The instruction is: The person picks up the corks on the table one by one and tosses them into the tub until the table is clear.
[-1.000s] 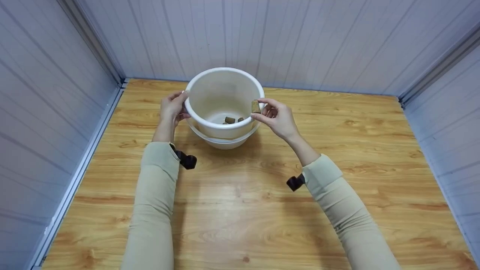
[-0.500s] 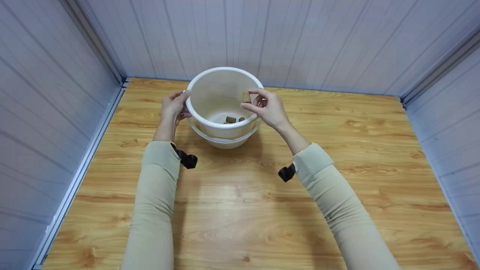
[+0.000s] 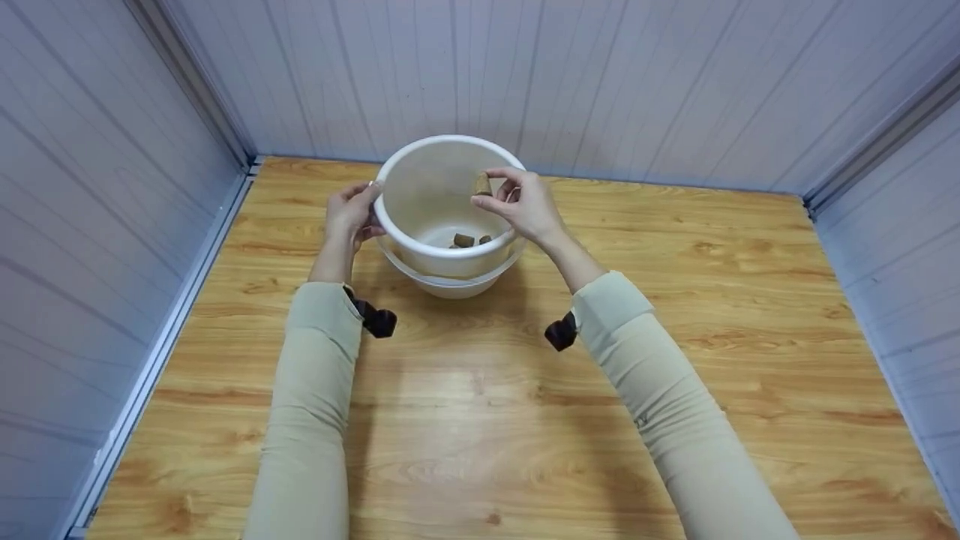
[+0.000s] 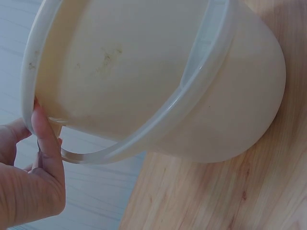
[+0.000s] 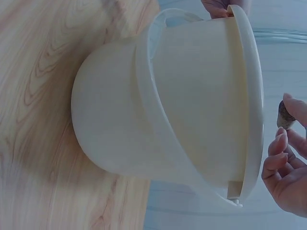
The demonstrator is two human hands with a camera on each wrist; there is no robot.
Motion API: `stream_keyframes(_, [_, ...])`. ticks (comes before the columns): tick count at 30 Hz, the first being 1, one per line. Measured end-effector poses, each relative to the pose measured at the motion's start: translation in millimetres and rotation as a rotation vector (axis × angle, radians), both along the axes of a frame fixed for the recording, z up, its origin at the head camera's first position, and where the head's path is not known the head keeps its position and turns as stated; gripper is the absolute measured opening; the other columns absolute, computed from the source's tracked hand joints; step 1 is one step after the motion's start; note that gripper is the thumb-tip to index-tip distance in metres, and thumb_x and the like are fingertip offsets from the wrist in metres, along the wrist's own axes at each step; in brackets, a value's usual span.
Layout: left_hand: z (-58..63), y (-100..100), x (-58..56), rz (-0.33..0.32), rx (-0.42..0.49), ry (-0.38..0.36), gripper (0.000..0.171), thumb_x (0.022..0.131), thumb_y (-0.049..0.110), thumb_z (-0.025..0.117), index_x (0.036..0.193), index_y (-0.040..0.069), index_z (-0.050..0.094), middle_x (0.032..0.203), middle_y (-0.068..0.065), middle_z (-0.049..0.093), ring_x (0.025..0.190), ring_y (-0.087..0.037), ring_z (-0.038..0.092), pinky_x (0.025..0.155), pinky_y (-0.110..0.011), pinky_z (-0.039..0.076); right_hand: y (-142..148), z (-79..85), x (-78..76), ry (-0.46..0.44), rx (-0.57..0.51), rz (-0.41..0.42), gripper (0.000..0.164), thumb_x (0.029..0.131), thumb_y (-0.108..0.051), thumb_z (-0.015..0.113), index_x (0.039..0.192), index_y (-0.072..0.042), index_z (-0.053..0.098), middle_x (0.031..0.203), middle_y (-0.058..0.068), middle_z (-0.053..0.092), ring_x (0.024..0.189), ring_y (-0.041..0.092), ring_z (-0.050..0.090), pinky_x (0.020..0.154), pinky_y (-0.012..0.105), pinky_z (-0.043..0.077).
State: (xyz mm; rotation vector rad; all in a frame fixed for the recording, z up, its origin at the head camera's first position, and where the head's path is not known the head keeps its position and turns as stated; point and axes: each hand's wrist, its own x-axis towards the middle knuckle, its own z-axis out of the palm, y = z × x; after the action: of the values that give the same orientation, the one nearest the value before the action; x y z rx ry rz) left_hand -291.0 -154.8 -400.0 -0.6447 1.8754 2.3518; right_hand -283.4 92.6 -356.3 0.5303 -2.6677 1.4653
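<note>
A white plastic bucket (image 3: 442, 262) stands on the wood-grain surface, its handle (image 4: 158, 117) hanging down on the near side. My left hand (image 3: 349, 215) grips the left of its rim, thumb over the edge, as the left wrist view also shows. Between thumb and index finger my right hand (image 3: 531, 206) pinches a brown cork (image 3: 482, 184), held above the bucket's opening near the right rim. In the right wrist view the cork (image 5: 285, 116) is clear of the rim. Several more brown corks (image 3: 463, 241) lie at the bottom of the bucket, partly hidden by the near rim.
The wood-grain surface (image 3: 465, 420) spreads out around the bucket. A pale panelled wall (image 3: 645, 82) rises close behind it, with further panels at left (image 3: 82, 202) and right (image 3: 900, 210). Black wrist cameras (image 3: 380, 322) stick out from both sleeves.
My right hand has carried the cork left and slightly up, from the right rim to over the bucket's opening. My left hand keeps its grip on the rim.
</note>
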Motion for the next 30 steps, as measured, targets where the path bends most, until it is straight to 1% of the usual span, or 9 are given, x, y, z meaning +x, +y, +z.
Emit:
stream_keyframes(4, [1.1, 0.4, 1.2, 0.005, 0.009, -0.006, 0.038, 0.083, 0.026, 0.063, 0.114, 0.007, 0.051, 0.059, -0.002, 0.052, 0.038, -0.009, 0.050, 0.033, -0.018, 0.044, -2.8, -0.2, -1.6, 0.010, 0.025, 0.005, 0.045, 0.074, -0.025, 0.073, 0.112, -0.005, 0.060, 0.067, 0.001, 0.052, 0.060, 0.010, 0.047, 0.052, 0.017, 0.037])
stream_keyframes(5, [3.0, 1.2, 1.6, 0.006, -0.011, -0.025, 0.039, 0.085, 0.025, 0.060, 0.117, 0.007, 0.049, 0.060, -0.002, 0.051, 0.038, -0.008, 0.049, 0.033, -0.018, 0.044, -3.4, -0.3, -1.7, 0.009, 0.027, 0.007, 0.045, 0.074, -0.025, 0.073, 0.113, -0.005, 0.060, 0.068, 0.001, 0.052, 0.060, 0.010, 0.047, 0.052, 0.017, 0.037])
stream_keyframes(9, [6.1, 2.3, 2.4, 0.009, 0.020, -0.038, 0.038, 0.085, 0.022, 0.060, 0.118, 0.006, 0.048, 0.058, -0.002, 0.051, 0.036, -0.009, 0.048, 0.031, -0.019, 0.042, -3.9, -1.1, -1.7, 0.005, 0.026, 0.008, 0.046, 0.075, -0.025, 0.072, 0.114, -0.005, 0.059, 0.068, 0.000, 0.051, 0.060, 0.009, 0.047, 0.052, 0.017, 0.038])
stream_keyframes(14, [8.1, 2.5, 3.4, 0.008, 0.019, -0.037, 0.039, 0.085, 0.021, 0.060, 0.118, 0.006, 0.049, 0.061, -0.004, 0.053, 0.037, -0.010, 0.050, 0.031, -0.020, 0.043, -1.8, -0.8, -1.4, 0.012, 0.019, 0.001, 0.047, 0.075, -0.024, 0.072, 0.116, -0.006, 0.058, 0.068, 0.000, 0.051, 0.059, 0.010, 0.046, 0.052, 0.017, 0.037])
stream_keyframes(18, [7.5, 1.8, 3.1, 0.011, 0.015, -0.035, 0.038, 0.085, 0.021, 0.060, 0.118, 0.006, 0.049, 0.060, -0.003, 0.053, 0.037, -0.010, 0.050, 0.031, -0.020, 0.043, -1.0, 0.3, -1.5, 0.018, 0.008, -0.004, 0.048, 0.075, -0.024, 0.072, 0.117, -0.007, 0.057, 0.067, 0.000, 0.050, 0.058, 0.011, 0.046, 0.052, 0.017, 0.037])
stream_keyframes(23, [4.0, 1.7, 1.2, 0.015, 0.005, -0.030, 0.035, 0.085, 0.021, 0.060, 0.115, 0.006, 0.050, 0.058, -0.001, 0.051, 0.037, -0.009, 0.049, 0.030, -0.018, 0.042, -0.6, 1.5, -0.6, 0.031, 0.005, -0.002, 0.043, 0.076, -0.024, 0.071, 0.114, -0.006, 0.059, 0.066, 0.000, 0.050, 0.057, 0.010, 0.045, 0.051, 0.017, 0.037])
stream_keyframes(30, [7.3, 2.7, 3.5, 0.020, -0.017, -0.033, 0.033, 0.085, 0.022, 0.060, 0.113, 0.006, 0.052, 0.061, -0.002, 0.052, 0.037, -0.009, 0.049, 0.031, -0.019, 0.043, 2.9, 0.2, 0.0, 0.047, -0.035, -0.001, 0.036, 0.078, -0.023, 0.069, 0.108, -0.004, 0.062, 0.065, 0.000, 0.050, 0.055, 0.007, 0.044, 0.049, 0.016, 0.037])
